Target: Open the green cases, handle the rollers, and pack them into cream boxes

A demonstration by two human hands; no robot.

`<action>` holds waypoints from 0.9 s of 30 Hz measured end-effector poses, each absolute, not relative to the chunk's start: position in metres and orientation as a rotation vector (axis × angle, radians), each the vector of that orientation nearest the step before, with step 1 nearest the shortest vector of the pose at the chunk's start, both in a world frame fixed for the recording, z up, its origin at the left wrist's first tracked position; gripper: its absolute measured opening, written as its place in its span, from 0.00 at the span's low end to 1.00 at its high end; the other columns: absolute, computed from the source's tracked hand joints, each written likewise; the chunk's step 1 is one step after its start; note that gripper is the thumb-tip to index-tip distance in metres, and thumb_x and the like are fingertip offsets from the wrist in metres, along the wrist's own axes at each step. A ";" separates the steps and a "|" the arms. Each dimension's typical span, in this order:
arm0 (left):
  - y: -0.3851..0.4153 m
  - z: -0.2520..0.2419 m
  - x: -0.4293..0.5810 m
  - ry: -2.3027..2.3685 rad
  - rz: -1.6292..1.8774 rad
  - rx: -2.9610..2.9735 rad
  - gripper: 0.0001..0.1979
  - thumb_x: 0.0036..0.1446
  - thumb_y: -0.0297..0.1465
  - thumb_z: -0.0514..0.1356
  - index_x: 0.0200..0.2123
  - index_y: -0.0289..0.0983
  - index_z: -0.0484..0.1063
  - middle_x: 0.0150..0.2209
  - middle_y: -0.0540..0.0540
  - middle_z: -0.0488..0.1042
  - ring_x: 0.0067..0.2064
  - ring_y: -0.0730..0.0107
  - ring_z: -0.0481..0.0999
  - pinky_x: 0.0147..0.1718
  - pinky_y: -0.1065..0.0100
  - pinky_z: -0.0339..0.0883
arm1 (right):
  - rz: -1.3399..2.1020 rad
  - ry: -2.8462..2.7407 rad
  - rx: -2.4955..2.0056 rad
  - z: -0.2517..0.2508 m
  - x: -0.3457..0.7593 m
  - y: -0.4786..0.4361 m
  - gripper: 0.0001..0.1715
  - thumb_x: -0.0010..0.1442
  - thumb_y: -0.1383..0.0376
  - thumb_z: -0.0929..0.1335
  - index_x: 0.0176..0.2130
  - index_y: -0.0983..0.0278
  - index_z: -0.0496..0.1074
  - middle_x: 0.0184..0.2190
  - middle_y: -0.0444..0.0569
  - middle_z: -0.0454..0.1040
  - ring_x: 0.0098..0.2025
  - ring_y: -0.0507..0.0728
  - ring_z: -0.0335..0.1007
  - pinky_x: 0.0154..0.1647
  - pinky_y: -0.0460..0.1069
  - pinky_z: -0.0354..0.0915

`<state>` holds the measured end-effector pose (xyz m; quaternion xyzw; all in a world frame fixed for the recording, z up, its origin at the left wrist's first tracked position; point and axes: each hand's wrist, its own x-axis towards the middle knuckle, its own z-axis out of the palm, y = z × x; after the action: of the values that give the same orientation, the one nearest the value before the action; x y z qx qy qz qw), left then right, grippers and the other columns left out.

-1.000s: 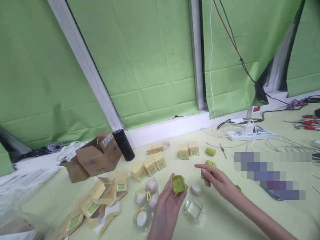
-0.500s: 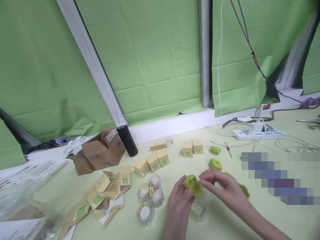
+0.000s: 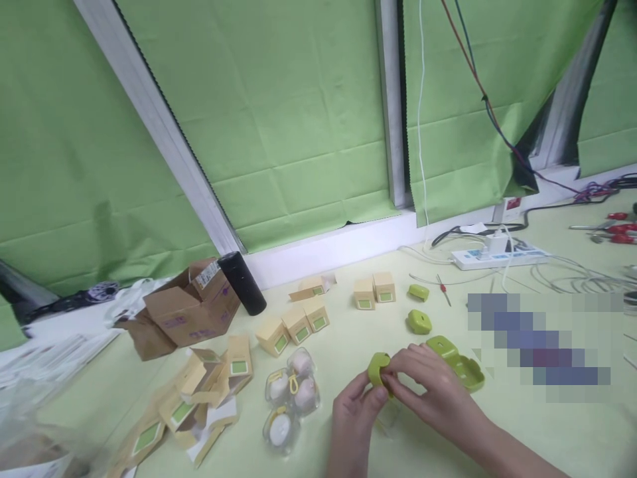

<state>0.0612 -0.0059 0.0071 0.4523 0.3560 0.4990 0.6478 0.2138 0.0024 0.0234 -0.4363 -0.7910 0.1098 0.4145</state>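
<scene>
Between my two hands is a small green plastic case (image 3: 378, 366). My left hand (image 3: 355, 406) grips it from the left, thumb in front. The fingers of my right hand (image 3: 428, 385) are bent against its right side and hide part of it. Under the hands a clear plastic piece (image 3: 387, 419) shows only in part. Just beyond my right hand lies an opened green case (image 3: 466, 372), its two halves spread on the table. A green piece (image 3: 419, 322) and a smaller green piece (image 3: 419, 292) sit farther back.
Left of my hands, clear plastic packs (image 3: 291, 392) hold white, rounded items with yellow loops. Small tan boxes (image 3: 297, 326) stand behind them. Unfolded tan cartons (image 3: 199, 398), a brown cardboard box (image 3: 194, 309) and a black cylinder (image 3: 243, 282) are farther left. A power strip (image 3: 497, 257) lies back right.
The green case, spread open before, now looks more folded together, with my right fingers pressed closer to it. The view has shifted slightly, and the opened case on the table shows more fully.
</scene>
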 end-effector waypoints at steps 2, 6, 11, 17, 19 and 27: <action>-0.005 0.005 0.060 0.803 1.122 1.060 0.18 0.48 0.37 0.65 0.43 0.36 0.76 0.43 0.40 0.78 0.47 0.55 0.73 0.51 0.59 0.62 | 0.189 -1.989 -1.100 0.023 0.213 0.002 0.09 0.61 0.65 0.64 0.31 0.59 0.72 0.25 0.46 0.75 0.27 0.55 0.67 0.28 0.50 0.58; -0.004 0.000 0.058 0.789 1.129 1.092 0.17 0.49 0.36 0.64 0.43 0.36 0.76 0.42 0.41 0.78 0.46 0.57 0.74 0.49 0.60 0.63 | 0.105 -1.920 -0.994 0.022 0.211 0.000 0.09 0.61 0.69 0.63 0.30 0.61 0.70 0.23 0.45 0.73 0.26 0.54 0.65 0.27 0.49 0.57; -0.005 0.005 0.059 0.784 1.183 1.122 0.15 0.47 0.35 0.66 0.39 0.36 0.77 0.39 0.42 0.79 0.43 0.58 0.75 0.45 0.62 0.66 | 0.277 -1.973 -0.951 0.027 0.211 -0.001 0.09 0.63 0.69 0.62 0.32 0.61 0.70 0.25 0.45 0.73 0.28 0.54 0.67 0.29 0.49 0.60; -0.005 0.021 0.058 0.754 1.180 1.012 0.18 0.55 0.41 0.58 0.42 0.35 0.76 0.44 0.39 0.77 0.46 0.57 0.74 0.49 0.58 0.64 | 0.765 -1.917 -1.023 0.041 0.224 0.003 0.08 0.61 0.65 0.64 0.34 0.60 0.74 0.29 0.45 0.75 0.33 0.55 0.71 0.34 0.48 0.67; -0.003 0.018 0.056 0.800 1.176 0.996 0.16 0.51 0.39 0.63 0.39 0.35 0.77 0.41 0.39 0.78 0.44 0.58 0.75 0.48 0.59 0.64 | 0.827 -1.870 -1.089 0.042 0.227 0.005 0.07 0.59 0.64 0.66 0.33 0.60 0.74 0.29 0.45 0.75 0.33 0.55 0.71 0.35 0.48 0.68; 0.003 0.005 0.049 0.880 1.144 1.036 0.15 0.44 0.38 0.67 0.31 0.32 0.77 0.32 0.40 0.79 0.36 0.62 0.77 0.41 0.63 0.68 | 0.938 -1.828 -1.107 0.037 0.224 0.010 0.06 0.55 0.64 0.68 0.30 0.60 0.77 0.28 0.45 0.76 0.32 0.56 0.71 0.34 0.49 0.68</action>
<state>0.0491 0.0027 0.0049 0.4523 0.3843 0.4998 0.6308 0.2235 0.0095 0.0368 -0.4360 -0.7204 0.3694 0.3930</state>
